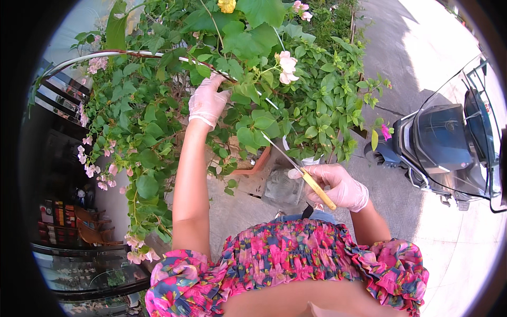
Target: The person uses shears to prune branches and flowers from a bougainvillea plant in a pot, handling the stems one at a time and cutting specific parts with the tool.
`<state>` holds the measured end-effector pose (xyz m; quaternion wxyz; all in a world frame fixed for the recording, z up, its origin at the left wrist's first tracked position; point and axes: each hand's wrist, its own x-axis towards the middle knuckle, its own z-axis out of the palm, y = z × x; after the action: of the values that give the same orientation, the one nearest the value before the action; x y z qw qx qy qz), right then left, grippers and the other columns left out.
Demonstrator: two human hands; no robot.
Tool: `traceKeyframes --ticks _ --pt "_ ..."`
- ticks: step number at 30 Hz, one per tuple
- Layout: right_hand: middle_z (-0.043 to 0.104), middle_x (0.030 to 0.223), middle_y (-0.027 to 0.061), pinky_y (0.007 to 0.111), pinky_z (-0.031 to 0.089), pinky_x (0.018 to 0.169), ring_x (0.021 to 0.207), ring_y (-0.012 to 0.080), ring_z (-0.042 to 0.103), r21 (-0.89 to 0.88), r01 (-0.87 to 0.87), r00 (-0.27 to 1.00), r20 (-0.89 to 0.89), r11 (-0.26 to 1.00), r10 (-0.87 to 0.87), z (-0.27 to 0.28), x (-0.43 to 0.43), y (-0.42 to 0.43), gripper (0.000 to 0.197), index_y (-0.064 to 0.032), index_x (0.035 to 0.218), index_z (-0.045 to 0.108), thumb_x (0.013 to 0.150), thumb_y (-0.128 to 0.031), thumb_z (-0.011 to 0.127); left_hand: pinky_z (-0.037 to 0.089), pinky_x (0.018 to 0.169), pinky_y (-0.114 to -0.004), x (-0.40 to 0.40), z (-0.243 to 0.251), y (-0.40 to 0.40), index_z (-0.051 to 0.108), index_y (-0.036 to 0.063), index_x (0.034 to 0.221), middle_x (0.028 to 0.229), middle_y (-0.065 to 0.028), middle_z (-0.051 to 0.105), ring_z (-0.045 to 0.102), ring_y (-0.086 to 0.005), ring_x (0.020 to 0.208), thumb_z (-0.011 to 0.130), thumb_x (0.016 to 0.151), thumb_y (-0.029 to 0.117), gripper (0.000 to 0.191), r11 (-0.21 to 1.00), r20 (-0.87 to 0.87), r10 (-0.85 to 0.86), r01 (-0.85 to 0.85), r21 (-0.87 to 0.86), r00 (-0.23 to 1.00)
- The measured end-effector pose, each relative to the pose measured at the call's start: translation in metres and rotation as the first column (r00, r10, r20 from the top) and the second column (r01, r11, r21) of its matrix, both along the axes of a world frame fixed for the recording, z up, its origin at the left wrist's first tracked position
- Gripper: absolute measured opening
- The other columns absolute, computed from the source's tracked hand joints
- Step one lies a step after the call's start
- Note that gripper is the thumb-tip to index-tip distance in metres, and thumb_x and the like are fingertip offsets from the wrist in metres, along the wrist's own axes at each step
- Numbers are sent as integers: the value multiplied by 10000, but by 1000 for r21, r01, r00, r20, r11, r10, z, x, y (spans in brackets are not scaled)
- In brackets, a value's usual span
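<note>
My left hand (pixel 206 101), in a thin translucent glove, reaches up into a leafy bougainvillea (pixel 148 134). Its fingers meet a brown woody stem (pixel 206 65) that runs along a curved white rod (pixel 99 56); leaves hide part of the fingertips, so the grip is unclear. Gloved as well, my right hand (pixel 340 188) holds a slim tool with a yellow handle (pixel 317 190). The tool's narrow metal blade (pixel 280 150) points up and left, its tip against the green leaves (pixel 253 132). Pale pink blossoms (pixel 288 67) show above my hands.
An orange-brown planter (pixel 253 164) stands under the foliage. Below it, a clear glass-like block or container (pixel 282 188) is on the paving (pixel 237 214). A dark scooter (pixel 439 138) is parked at right. Dark glass panels (pixel 91 267) line the left side.
</note>
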<state>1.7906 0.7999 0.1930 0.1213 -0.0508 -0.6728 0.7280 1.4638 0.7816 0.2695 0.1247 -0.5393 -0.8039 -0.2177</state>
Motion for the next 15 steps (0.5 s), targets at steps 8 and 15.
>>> traceKeyframes --ticks 8,15 --pt "446 716 -62 183 362 582 633 34 387 -43 89 995 51 995 -86 -8 14 10 469 -86 1189 536 737 -29 650 425 902 -315 -31 -30 -63 628 -14 1002 1141 -170 573 555 -233 1050 600 801 39 209 808 233 -444 273 522 865" --pt "514 727 -45 194 401 598 655 30 430 -46 167 984 65 985 -164 -10 3 19 404 -79 1143 560 751 -79 660 475 482 -215 -71 -7 -74 591 23 1020 831 -64 629 622 -137 599 562 864 184 226 631 624 -442 -271 727 645"
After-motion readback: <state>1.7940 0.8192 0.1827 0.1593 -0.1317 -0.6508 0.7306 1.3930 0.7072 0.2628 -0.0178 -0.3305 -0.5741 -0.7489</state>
